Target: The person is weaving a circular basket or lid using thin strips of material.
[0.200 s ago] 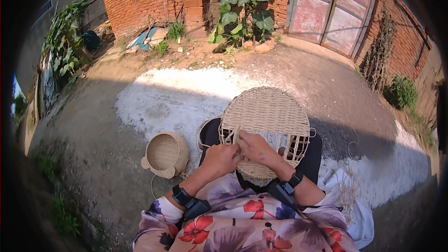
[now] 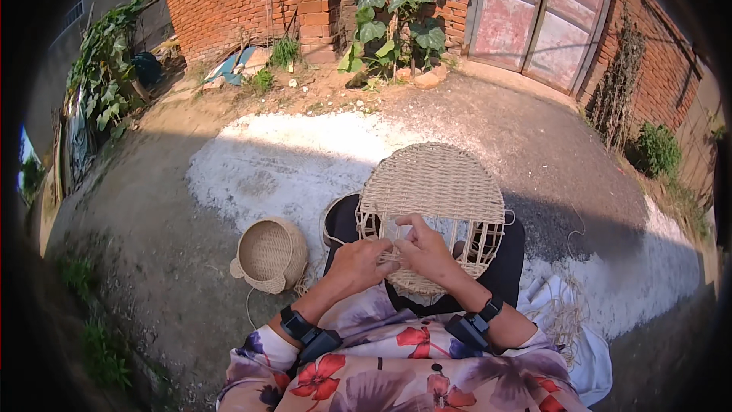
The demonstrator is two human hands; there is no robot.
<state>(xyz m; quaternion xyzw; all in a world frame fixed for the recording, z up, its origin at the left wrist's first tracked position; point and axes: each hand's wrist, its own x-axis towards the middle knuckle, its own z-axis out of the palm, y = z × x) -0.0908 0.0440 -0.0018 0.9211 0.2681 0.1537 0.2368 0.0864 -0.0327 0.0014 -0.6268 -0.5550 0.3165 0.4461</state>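
Observation:
A round-topped basket of beige twisted cord rests on my lap. Its far half is closely woven, while a gap with a few bare struts crosses the nearer part. Over the left part of this gap, my left hand is closed, its fingertips pinching a strand of cord. My right hand meets it from the right, index finger raised and bent, with the thumb and other fingers curled at the same strand. The fingers partly hide the cord and the weave beneath.
A small round woven basket with ear-like flaps stands on the ground at left. Loose cord lies on a white sack at right. Beyond are white powdery ground, a climbing plant, brick walls and a faded red metal door.
My right index finger has lifted away from the strand and points up to the left. The hands have shifted slightly apart; the basket stays in place on my lap.

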